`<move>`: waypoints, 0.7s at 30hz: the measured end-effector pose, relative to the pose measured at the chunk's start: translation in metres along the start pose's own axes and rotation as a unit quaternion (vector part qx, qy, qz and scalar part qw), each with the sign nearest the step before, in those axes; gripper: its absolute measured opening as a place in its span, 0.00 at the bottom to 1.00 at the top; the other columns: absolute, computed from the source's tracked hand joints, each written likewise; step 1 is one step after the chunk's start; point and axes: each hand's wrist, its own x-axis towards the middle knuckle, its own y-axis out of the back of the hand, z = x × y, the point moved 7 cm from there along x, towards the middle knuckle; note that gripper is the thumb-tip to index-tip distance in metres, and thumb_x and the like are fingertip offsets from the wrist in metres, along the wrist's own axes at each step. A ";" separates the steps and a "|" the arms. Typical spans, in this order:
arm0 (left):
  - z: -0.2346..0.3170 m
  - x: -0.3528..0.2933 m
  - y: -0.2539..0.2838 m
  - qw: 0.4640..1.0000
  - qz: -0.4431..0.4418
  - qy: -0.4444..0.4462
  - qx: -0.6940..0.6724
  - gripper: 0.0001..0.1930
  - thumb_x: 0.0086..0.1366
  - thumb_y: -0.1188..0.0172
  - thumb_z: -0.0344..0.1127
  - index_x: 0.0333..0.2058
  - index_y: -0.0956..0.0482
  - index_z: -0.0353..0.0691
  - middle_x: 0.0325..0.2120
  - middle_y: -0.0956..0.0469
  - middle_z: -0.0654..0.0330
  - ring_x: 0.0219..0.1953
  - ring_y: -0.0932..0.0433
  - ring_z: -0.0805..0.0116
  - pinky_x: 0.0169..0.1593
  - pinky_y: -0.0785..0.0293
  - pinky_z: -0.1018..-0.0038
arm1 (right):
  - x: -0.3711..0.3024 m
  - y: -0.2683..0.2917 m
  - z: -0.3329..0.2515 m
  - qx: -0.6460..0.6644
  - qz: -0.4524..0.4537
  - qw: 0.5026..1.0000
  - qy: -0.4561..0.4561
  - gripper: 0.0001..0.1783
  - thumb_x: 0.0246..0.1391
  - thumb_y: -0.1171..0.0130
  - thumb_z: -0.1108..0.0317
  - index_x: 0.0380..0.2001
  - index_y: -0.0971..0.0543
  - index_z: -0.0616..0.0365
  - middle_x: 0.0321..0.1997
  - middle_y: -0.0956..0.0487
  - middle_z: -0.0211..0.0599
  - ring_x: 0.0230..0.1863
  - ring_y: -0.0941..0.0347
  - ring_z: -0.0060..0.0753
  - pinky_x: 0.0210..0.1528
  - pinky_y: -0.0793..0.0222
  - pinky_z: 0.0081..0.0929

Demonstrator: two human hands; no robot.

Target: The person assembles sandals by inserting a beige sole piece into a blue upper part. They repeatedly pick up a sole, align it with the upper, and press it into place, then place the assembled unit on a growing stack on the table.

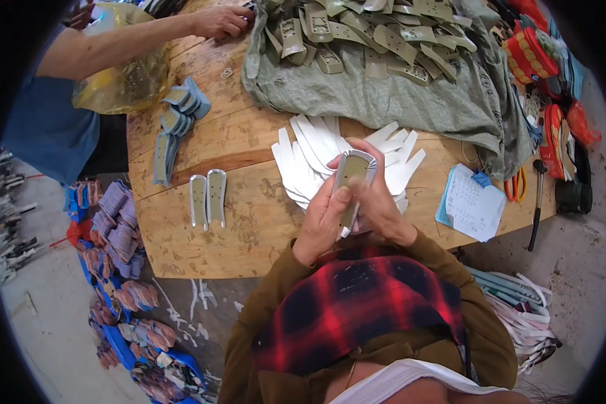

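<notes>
Over the table's near edge, both hands hold an olive insole board (351,168) upright, with a pleated white cover folded around its rounded top. My left hand (323,222) grips its lower left side, thumb on the face. My right hand (381,202) wraps its right side; those fingers are partly blurred. Just beyond, white cut pieces (296,165) lie fanned in an overlapping pile. To the left, two similar white-edged insole boards (207,198) lie side by side. A heap of bare olive boards (384,37) rests on a grey-green woven sack (357,97) at the far side.
Blue-grey curved pieces (175,124) are stacked on the wooden table (249,249). A co-worker's arm (141,40) reaches in beside a yellow plastic bag (131,74). Rightward lie a handwritten sheet (476,205), orange-handled scissors (516,185) and a hammer (537,209). Bundles (118,229) stand on the floor.
</notes>
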 end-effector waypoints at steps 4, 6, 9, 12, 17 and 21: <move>-0.015 0.000 -0.002 0.946 -0.177 0.097 -0.254 0.25 0.74 0.58 0.54 0.48 0.29 0.35 0.24 0.29 0.65 0.19 0.31 0.80 0.22 0.37 0.85 | 0.010 0.006 -0.018 0.145 -0.051 0.988 0.015 0.33 0.66 0.50 0.50 0.65 0.42 0.59 0.48 0.28 0.37 0.51 0.31 0.29 0.53 0.35 0.25; -0.013 -0.009 -0.011 0.871 -0.259 0.154 -0.388 0.29 0.74 0.62 0.60 0.47 0.29 0.36 0.24 0.31 0.66 0.17 0.33 0.79 0.20 0.40 0.85 | 0.011 0.022 -0.016 0.092 -0.045 0.994 -0.030 0.21 0.68 0.52 0.51 0.46 0.27 0.60 0.36 0.28 0.27 0.38 0.34 0.18 0.43 0.36 0.18; -0.005 -0.014 -0.007 0.946 -0.154 0.168 -0.230 0.28 0.73 0.60 0.60 0.44 0.29 0.36 0.24 0.29 0.64 0.19 0.31 0.77 0.23 0.35 0.83 | 0.017 0.031 -0.017 0.003 -0.032 0.999 -0.033 0.18 0.68 0.49 0.53 0.34 0.26 0.58 0.30 0.30 0.21 0.33 0.36 0.12 0.36 0.39 0.15; 0.006 -0.015 -0.007 0.968 -0.140 0.181 -0.102 0.31 0.72 0.58 0.60 0.46 0.29 0.32 0.25 0.27 0.61 0.22 0.27 0.73 0.27 0.31 0.80 | 0.014 0.023 -0.021 0.001 -0.054 0.997 -0.063 0.16 0.67 0.47 0.56 0.32 0.26 0.58 0.28 0.30 0.21 0.30 0.37 0.10 0.32 0.40 0.14; 0.007 -0.019 -0.002 0.969 -0.172 0.176 -0.032 0.20 0.71 0.54 0.47 0.43 0.29 0.31 0.26 0.25 0.59 0.23 0.25 0.71 0.29 0.26 0.76 | 0.010 0.007 -0.016 -0.095 -0.056 0.993 -0.052 0.16 0.67 0.49 0.58 0.32 0.25 0.60 0.26 0.30 0.23 0.27 0.37 0.11 0.27 0.39 0.13; -0.005 -0.027 0.005 0.965 -0.138 0.208 -0.081 0.15 0.70 0.51 0.41 0.43 0.30 0.32 0.28 0.25 0.58 0.24 0.24 0.70 0.30 0.23 0.74 | -0.008 0.001 0.006 -0.033 -0.128 0.977 -0.165 0.12 0.66 0.48 0.63 0.46 0.29 0.60 0.35 0.27 0.30 0.30 0.29 0.14 0.32 0.31 0.16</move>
